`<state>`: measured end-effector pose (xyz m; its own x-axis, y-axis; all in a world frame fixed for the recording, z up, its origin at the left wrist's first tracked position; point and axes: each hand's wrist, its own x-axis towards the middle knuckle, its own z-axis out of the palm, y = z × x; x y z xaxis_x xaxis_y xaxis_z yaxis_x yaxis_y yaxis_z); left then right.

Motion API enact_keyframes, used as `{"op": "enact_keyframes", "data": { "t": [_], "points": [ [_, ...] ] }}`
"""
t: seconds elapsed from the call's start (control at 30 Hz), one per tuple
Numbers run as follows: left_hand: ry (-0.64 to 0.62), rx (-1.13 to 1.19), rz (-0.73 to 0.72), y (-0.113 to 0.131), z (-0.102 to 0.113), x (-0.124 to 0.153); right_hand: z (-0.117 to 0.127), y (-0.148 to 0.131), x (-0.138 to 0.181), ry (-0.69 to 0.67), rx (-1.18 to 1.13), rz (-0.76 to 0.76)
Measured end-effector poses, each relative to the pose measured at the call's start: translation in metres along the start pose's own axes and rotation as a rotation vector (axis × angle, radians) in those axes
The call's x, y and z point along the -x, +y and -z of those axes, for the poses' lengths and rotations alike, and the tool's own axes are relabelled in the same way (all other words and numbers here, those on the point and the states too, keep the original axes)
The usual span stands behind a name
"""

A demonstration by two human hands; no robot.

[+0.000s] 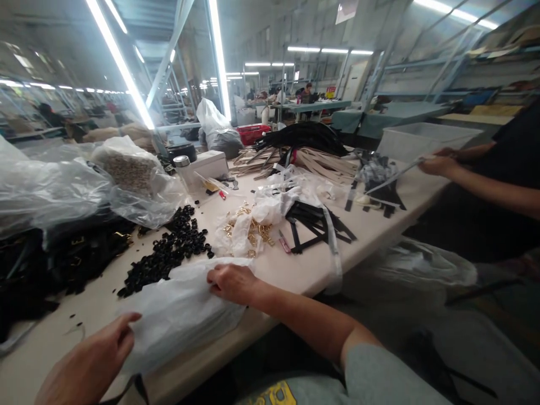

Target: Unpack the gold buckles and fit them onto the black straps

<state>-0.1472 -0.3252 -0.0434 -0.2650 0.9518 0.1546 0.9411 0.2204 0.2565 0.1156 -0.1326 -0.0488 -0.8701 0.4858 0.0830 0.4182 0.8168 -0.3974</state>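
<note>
A crumpled white plastic bag [181, 320] lies along the table's near edge, in front of me. My right hand [232, 284] is closed on its upper right part, fingers pinched into the film. At the bag's left end is my left hand [90, 357], index finger stretched out and thumb apart from it; the fingers touch or nearly touch the film. A dark strap [137, 388] shows below that hand, partly cut off. Just beyond the bag lies a heap of small black loops [172, 247]. Gold-coloured metal buckles [253, 233] are scattered on white plastic to its right.
Black strips [316, 222] and a small pink-handled cutter [284, 243] lie right of centre. Bundled straps [295, 152] and a white box [206, 166] stand behind. Clear bags [130, 174] cover the left. At right, a co-worker's hands [441, 163] pull a strip near a clear bin [426, 138].
</note>
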Motion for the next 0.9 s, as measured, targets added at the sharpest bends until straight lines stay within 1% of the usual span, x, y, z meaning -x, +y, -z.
{"op": "enact_keyframes", "data": {
  "t": [0.03,0.07,0.1,0.17,0.2,0.23,0.27,0.3,0.33,0.4,0.47,0.53,0.6,0.7,0.77,0.9],
  "points": [
    [0.010,-0.019,-0.030,0.016,0.013,-0.009,0.000,0.000,0.000,0.004,0.011,0.007],
    [0.077,-0.058,-0.022,0.036,0.026,-0.019,-0.001,0.000,0.000,0.004,0.019,0.010],
    [0.137,-0.047,-0.069,0.059,0.036,-0.031,-0.001,0.000,-0.001,0.005,0.025,0.010],
    [0.168,0.147,-0.246,0.105,0.044,-0.056,-0.001,0.000,-0.002,0.004,0.033,0.011],
    [0.146,0.269,-0.319,0.125,0.041,-0.069,-0.001,0.000,-0.002,0.004,0.034,0.012],
    [0.152,0.371,-0.360,0.141,0.035,-0.081,0.000,0.000,-0.002,0.008,0.033,0.014],
    [0.190,0.439,-0.392,0.153,0.025,-0.092,0.000,-0.001,-0.002,0.013,0.030,0.015],
    [0.259,0.477,-0.407,0.161,0.013,-0.103,0.000,-0.001,-0.002,0.014,0.027,0.015],
    [0.334,0.497,-0.412,0.163,-0.001,-0.111,0.000,-0.002,-0.002,0.012,0.021,0.013],
    [0.471,0.530,-0.399,0.156,-0.028,-0.122,0.000,-0.002,-0.001,0.002,0.012,0.002],
    [0.561,0.562,-0.377,0.141,-0.051,-0.124,0.000,-0.003,0.000,-0.009,0.005,-0.011],
    [0.623,0.562,-0.364,0.126,-0.066,-0.121,0.001,-0.003,0.000,0.008,-0.025,-0.019],
    [0.687,0.527,-0.358,0.117,-0.073,-0.117,0.002,0.000,0.000,0.066,-0.109,-0.033],
    [0.756,0.470,-0.371,0.114,-0.077,-0.113,0.006,0.008,-0.001,0.154,-0.257,-0.139],
    [0.759,0.433,-0.389,0.116,-0.080,-0.113,0.009,0.017,-0.002,0.182,-0.285,-0.221],
    [0.753,0.403,-0.358,0.116,-0.085,-0.113,0.013,0.038,-0.003,0.211,-0.303,-0.298]
  ]
}}
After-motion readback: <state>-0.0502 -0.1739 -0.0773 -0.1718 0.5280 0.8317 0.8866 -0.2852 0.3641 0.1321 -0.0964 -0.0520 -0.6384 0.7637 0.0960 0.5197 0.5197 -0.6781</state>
